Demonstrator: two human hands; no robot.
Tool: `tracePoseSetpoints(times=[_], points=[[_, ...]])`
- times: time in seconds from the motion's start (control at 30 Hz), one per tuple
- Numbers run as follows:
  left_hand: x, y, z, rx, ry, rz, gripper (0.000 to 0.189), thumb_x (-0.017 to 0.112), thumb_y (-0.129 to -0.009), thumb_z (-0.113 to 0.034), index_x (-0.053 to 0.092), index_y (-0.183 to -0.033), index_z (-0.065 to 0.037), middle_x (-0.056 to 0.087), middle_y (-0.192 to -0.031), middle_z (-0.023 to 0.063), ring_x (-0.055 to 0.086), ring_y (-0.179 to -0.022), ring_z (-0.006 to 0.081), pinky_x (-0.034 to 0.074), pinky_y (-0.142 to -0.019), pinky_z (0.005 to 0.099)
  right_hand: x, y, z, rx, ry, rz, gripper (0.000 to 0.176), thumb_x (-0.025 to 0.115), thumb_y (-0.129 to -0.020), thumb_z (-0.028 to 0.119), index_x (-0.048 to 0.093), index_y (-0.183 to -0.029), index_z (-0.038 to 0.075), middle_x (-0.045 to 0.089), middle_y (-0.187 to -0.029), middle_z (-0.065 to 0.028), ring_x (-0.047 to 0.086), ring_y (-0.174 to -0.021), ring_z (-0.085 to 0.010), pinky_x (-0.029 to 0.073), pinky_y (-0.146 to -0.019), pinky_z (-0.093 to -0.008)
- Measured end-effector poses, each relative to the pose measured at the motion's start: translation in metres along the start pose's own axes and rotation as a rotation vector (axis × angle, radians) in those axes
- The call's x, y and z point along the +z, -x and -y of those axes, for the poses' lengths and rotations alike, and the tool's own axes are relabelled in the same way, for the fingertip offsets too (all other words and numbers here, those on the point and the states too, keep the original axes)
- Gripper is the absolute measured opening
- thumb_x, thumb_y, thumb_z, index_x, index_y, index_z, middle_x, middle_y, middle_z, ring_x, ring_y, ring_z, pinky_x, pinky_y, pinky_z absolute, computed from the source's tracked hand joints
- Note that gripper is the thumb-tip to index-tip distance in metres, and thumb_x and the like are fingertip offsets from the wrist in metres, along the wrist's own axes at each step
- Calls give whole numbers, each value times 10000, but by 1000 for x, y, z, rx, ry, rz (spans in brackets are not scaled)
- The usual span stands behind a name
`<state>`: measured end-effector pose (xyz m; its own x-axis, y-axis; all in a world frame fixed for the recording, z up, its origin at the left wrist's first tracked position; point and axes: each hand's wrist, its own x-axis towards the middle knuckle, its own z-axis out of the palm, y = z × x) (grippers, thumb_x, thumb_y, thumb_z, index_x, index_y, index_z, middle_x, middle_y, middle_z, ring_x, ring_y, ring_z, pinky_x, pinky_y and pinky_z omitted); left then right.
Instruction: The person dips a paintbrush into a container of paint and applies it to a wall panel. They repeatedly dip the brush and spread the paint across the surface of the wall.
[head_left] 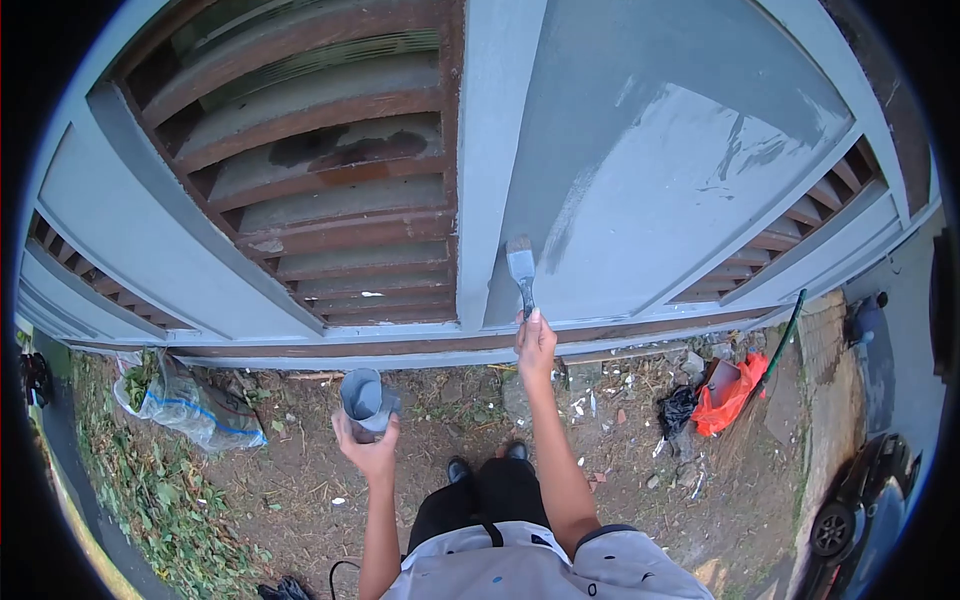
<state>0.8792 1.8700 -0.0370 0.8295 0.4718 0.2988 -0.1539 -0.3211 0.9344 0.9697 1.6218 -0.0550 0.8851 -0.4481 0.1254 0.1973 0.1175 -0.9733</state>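
Observation:
My right hand (536, 343) is closed around the handle of a paintbrush (521, 263). Its bristles meet the wall panel (680, 180) near the lower left edge of that panel. Darker grey paint covers the panel's upper part and left side, while a lighter grey patch shows in the middle and lower right. In my left hand (372, 448) is a paint cup (362, 395), coated in grey and held low in front of the wall. Its inside is partly visible, but the paint level is hard to make out.
Brown louvre slats (350, 190) fill the opening left of the panel. Below stand a clear plastic sack of leaves (190, 410), an orange plastic bag (728, 400) and a black bag (680, 410). A green pole (785, 340) leans nearby. A dark car (855, 510) is parked at right.

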Motion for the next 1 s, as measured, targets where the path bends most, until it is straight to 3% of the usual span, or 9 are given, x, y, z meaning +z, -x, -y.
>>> tracePoseSetpoints(times=[0.2,0.23,0.27,0.33,0.37,0.67,0.73,0.83,1.0], points=[[-22,12,-13,22,-93,-66,514,750,-587,50,516,-1045,44,439,-1035,60,539,-949,180,473,-769,280,-38,24,-159,263,105,-73,366,391,-996,317,563,-831,39,313,-554,90,292,-489,-12,231,-439,-220],[-27,15,-18,-2,-93,-60,516,754,-584,44,518,-1042,41,439,-1033,61,540,-948,184,473,-768,283,-48,35,-180,328,64,-62,403,399,-985,324,586,-820,8,427,-527,12,404,-458,-107,313,-452,-284],[-32,17,-22,-24,-92,-53,518,758,-580,37,519,-1039,39,440,-1030,63,541,-947,187,474,-768,286,-54,50,-194,353,60,-64,403,399,-985,324,586,-820,8,427,-527,12,404,-458,-107,313,-452,-284],[-35,22,-25,17,-165,-68,523,757,-571,35,522,-1038,36,440,-1029,63,541,-949,191,471,-779,291,-55,62,-204,241,546,-168,468,407,-966,349,597,-778,-35,552,-574,-148,533,-515,-297,393,-514,-387],[-36,24,-29,30,-162,-63,524,754,-568,37,525,-1040,33,441,-1027,63,542,-951,193,468,-789,293,-58,63,-207,383,563,-190,520,403,-948,372,601,-743,-63,576,-667,-266,578,-667,-441,419,-608,-482],[-11,38,-35,64,-118,-161,522,749,-562,37,543,-1041,20,472,-1002,62,543,-947,194,462,-796,297,-47,-10,-159,709,626,-171,538,406,-930,391,653,-765,-58,633,-716,-258,631,-758,-412,467,-670,-466],[0,35,-51,54,-65,-126,502,749,-567,32,544,-1025,20,471,-1006,62,541,-938,195,456,-806,303,-42,-26,-137,707,481,-236,545,410,-931,382,642,-726,-67,625,-652,-219,639,-673,-366,466,-636,-455],[2,26,-53,159,-86,-87,502,757,-572,22,540,-1025,18,464,-1012,60,537,-934,191,457,-797,294,-45,-39,-89,709,404,-93,535,418,-939,381,621,-725,-65,547,-545,-125,568,-532,-250,439,-553,-393],[3,13,-67,161,-3,-90,506,772,-596,-6,538,-1043,29,459,-1046,61,539,-959,188,458,-808,290,-45,-14,38,318,308,-15,524,394,-970,395,612,-757,-31,427,-496,-10,381,-432,-123,323,-435,-310]])
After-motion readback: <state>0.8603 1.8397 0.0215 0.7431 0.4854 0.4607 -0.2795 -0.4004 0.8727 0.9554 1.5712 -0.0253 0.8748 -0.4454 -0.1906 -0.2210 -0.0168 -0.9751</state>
